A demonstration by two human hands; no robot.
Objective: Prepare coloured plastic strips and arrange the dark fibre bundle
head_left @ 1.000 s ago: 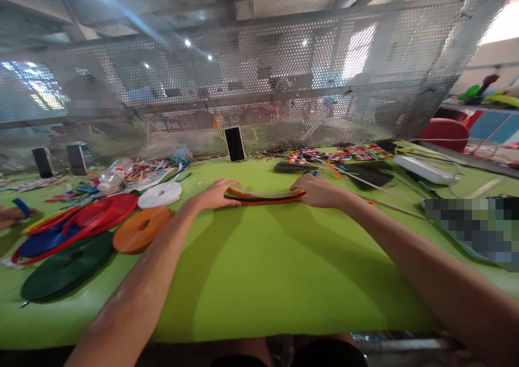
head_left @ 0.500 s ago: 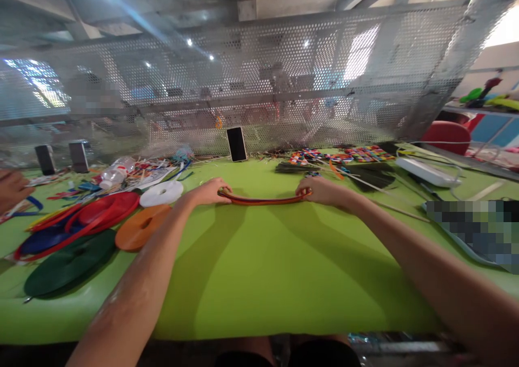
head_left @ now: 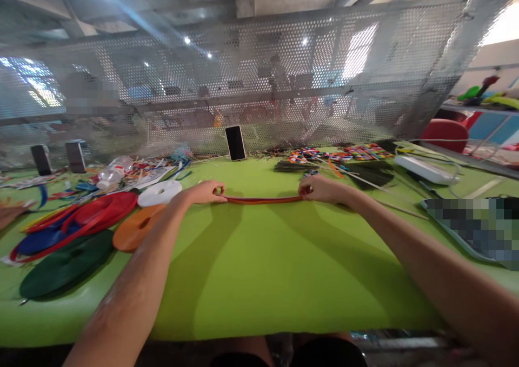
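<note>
A thin bundle of coloured strips [head_left: 263, 200], with reddish-orange showing most, stretches nearly straight between my two hands over the green table [head_left: 251, 280]. Its left end is pinched by my left hand [head_left: 211, 192]. My right hand [head_left: 314, 187] grips the other end between thumb and fingers. The strip ends are hidden inside the fingers. To the left of my left forearm lie flat coils: white [head_left: 156, 194], orange [head_left: 135, 231], red [head_left: 109, 207], blue [head_left: 46, 240] and dark green [head_left: 68, 264].
A phone [head_left: 235, 143] leans upright at the back before a perforated metal screen [head_left: 259, 86]. Woven colourful pieces [head_left: 367, 152] and dark strips [head_left: 375, 174] lie back right, near a white power strip [head_left: 425, 170]. Another person's hand [head_left: 10, 214] is at the far left.
The strip bundle sagged in a curve before and is now pulled almost straight. My left hand has shifted slightly left. The other person's hand at the far left has moved down.
</note>
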